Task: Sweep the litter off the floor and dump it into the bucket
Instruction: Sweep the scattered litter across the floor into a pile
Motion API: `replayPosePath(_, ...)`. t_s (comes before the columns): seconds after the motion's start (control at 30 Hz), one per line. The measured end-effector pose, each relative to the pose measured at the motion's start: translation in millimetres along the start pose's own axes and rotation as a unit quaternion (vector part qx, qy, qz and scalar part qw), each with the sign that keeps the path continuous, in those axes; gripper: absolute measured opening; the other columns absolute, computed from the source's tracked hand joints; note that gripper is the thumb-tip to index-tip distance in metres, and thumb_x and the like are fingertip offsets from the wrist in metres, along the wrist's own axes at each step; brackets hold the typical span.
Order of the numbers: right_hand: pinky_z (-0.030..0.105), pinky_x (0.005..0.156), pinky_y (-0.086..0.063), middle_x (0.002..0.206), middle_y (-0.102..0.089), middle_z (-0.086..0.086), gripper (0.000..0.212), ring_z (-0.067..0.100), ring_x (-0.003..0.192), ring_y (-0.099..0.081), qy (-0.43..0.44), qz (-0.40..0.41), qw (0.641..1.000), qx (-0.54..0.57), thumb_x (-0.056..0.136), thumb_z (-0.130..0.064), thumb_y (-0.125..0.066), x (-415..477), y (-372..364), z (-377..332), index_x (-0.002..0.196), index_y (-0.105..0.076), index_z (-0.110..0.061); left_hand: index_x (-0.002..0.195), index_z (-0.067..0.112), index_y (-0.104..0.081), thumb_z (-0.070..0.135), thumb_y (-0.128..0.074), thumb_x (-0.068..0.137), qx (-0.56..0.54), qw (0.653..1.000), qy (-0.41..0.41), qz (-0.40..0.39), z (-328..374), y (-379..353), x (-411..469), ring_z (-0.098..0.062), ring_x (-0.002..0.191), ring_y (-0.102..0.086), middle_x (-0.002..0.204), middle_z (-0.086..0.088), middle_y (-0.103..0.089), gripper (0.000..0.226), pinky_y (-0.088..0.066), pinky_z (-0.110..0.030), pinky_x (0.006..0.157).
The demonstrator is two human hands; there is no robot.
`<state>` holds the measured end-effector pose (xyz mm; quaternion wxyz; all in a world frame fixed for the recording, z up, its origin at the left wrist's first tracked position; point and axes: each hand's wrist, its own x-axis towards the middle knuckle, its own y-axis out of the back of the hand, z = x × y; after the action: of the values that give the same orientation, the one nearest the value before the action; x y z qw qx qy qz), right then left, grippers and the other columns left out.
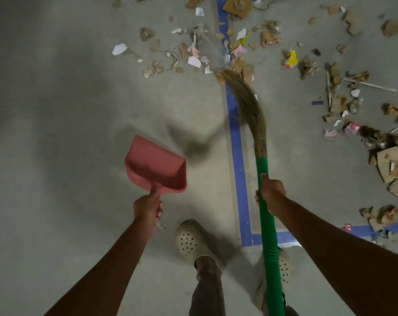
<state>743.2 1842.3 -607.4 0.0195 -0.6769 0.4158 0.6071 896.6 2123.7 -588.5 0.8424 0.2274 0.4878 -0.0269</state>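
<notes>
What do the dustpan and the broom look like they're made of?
Dustpan: likely moulded plastic, matte red, one-piece scoop and handle. Broom: head looks like bundled dry grass, tan fibres; its green handle seems plastic, with a slight sheen.

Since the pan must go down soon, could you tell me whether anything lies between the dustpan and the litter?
Nothing visible does: only bare floor lies between the dustpan in the left hand and the litter at the broom tip. No bucket shows.

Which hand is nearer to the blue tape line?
Right. The right hand, on the broom handle, is just right of the blue tape; the left hand, holding the dustpan, is farther left.
</notes>
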Motion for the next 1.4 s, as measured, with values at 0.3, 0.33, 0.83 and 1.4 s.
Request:
replayPosePath(0.3, 0.032, 0.049, -0.047, 0.072, -0.061, 0.011, 0.042, 0.020, 0.053, -0.056, 0.087, 0.032, 0.995, 0.031, 0.104, -0.047, -0.048, -52.6, 22.8, -30.0, 0.094, -0.060, -0.008, 0.075, 0.009, -0.057, 0.047, -0.066, 0.094, -0.019, 0.999, -0.015, -0.028, 51.9, 6.4, -3.6, -0.012, 0.034, -0.037, 0.060, -0.006, -0.053, 0.044, -0.024, -0.017, 0.032)
replayPosePath(0.33, 0.031, 0.049, -0.048, 0.071, -0.062, 0.011, 0.044, 0.020, 0.052, -0.056, 0.109, 0.028, 0.993, 0.019, 0.103, -0.049, -0.048, -58.4, 16.9, -33.5, 0.095, -0.060, -0.007, 0.075, 0.008, -0.057, 0.046, -0.066, 0.094, -0.019, 0.999, -0.019, -0.028, 56.6, 10.2, -2.7, -0.012, 0.034, -0.037, 0.061, -0.006, -0.053, 0.043, -0.024, -0.017, 0.032)
replayPosePath(0.83, 0.029, 0.056, -0.056, 0.084, -0.069, 0.006, 0.054, 0.018, 0.064, -0.069, 0.214, -0.109, 0.900, -0.363, 0.092, -0.065, -0.058, -79.0, -104.0, -101.4, 0.104, -0.060, -0.012, 0.072, 0.008, -0.054, 0.045, -0.066, 0.094, 0.004, 1.000, -0.012, 0.023, 99.2, 65.1, 32.2, -0.012, 0.033, -0.036, 0.060, -0.006, -0.052, 0.044, -0.024, -0.017, 0.033)
replayPosePath(1.4, 0.049, 0.075, -0.063, 0.079, -0.069, 0.015, 0.056, 0.031, 0.067, -0.071, 0.008, 0.087, 0.996, 0.003, 0.101, -0.060, -0.042, 37.1, -21.9, -138.0, 0.097, -0.060, -0.006, 0.068, 0.009, -0.054, 0.057, -0.068, 0.090, 0.064, 0.997, -0.032, -0.019, 189.3, -50.2, 54.2, -0.012, 0.033, -0.037, 0.059, -0.005, -0.053, 0.055, -0.024, -0.018, 0.034)
